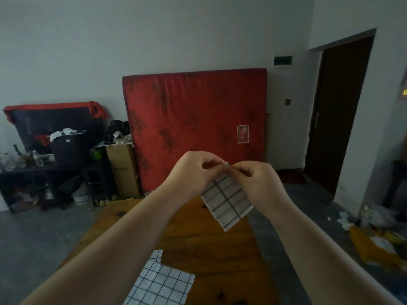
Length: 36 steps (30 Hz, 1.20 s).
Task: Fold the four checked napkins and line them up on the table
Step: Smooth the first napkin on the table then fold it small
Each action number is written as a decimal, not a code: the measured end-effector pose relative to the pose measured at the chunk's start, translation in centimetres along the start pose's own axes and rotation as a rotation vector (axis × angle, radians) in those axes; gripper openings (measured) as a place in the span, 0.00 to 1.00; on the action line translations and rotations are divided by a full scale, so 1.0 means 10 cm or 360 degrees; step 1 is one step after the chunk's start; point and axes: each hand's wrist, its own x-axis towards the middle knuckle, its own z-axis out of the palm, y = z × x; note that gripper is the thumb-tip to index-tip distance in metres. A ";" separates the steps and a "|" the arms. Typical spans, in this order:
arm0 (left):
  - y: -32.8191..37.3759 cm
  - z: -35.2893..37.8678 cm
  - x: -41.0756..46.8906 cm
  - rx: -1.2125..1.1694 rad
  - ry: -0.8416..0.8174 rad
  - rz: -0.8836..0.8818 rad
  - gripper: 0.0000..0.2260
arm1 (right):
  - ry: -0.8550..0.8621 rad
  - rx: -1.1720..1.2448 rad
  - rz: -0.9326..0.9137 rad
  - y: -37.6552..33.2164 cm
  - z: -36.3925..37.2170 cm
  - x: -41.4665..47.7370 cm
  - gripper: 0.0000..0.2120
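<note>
The left hand (193, 170) and right hand (255, 183) pinch the top edge of a folded grey-and-white checked cloth napkin (226, 201), which hangs above the brown wooden tabletop (209, 249). Other white checked napkins (163, 282) lie flat nearer the person. The small label (243, 133) on the red mattress (193, 119) is too blurred to read.

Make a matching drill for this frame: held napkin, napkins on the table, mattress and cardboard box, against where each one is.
Things
1. held napkin
2. flat napkins
3. red mattress
4. cardboard box

Places
A. stands left of the mattress
B. hangs pinched between left hand and right hand
C. lies on the wooden table, nearest the camera
D. leans upright beyond the table's far end

Pairs: 1-B; 2-C; 3-D; 4-A
</note>
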 end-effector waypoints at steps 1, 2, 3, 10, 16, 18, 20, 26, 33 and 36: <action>0.03 0.01 0.01 -0.0030 0.0032 -0.0019 0.04 | 0.0001 0.0012 -0.0013 -0.01 0.00 -0.01 0.09; 0.05 0.02 0.02 -0.0056 0.0058 -0.0039 0.04 | 0.0012 0.0019 -0.0016 -0.03 0.00 -0.01 0.09; 0.05 0.03 0.03 -0.0082 0.0077 -0.0057 0.05 | 0.0025 0.0022 -0.0012 -0.03 -0.01 -0.01 0.09; 0.04 -0.04 0.08 -0.0324 0.0342 -0.0193 0.05 | 0.0024 -0.0086 0.0032 0.05 -0.12 -0.08 0.06; -0.09 -0.27 0.14 -0.0417 0.0442 -0.0320 0.05 | 0.0028 -0.0372 0.0058 0.23 -0.19 -0.17 0.08; -0.08 -0.23 0.09 -0.0287 0.0303 -0.0291 0.05 | 0.0098 -0.0351 -0.0005 0.22 -0.19 -0.16 0.08; -0.05 -0.14 0.04 -0.0170 0.0191 -0.0257 0.05 | 0.0148 -0.0285 -0.0079 0.17 -0.15 -0.13 0.08; -0.06 0.08 -0.05 -0.0214 -0.0008 -0.0208 0.05 | -0.0051 -0.0268 -0.0013 0.03 0.10 -0.12 0.09; -0.27 -0.12 -0.10 -0.0374 0.0027 -0.0257 0.05 | -0.0011 -0.0291 0.0066 -0.07 0.30 -0.23 0.10; -0.45 -0.42 -0.06 -0.0532 0.0186 -0.0341 0.04 | -0.0026 -0.0314 0.0079 -0.13 0.44 -0.30 0.09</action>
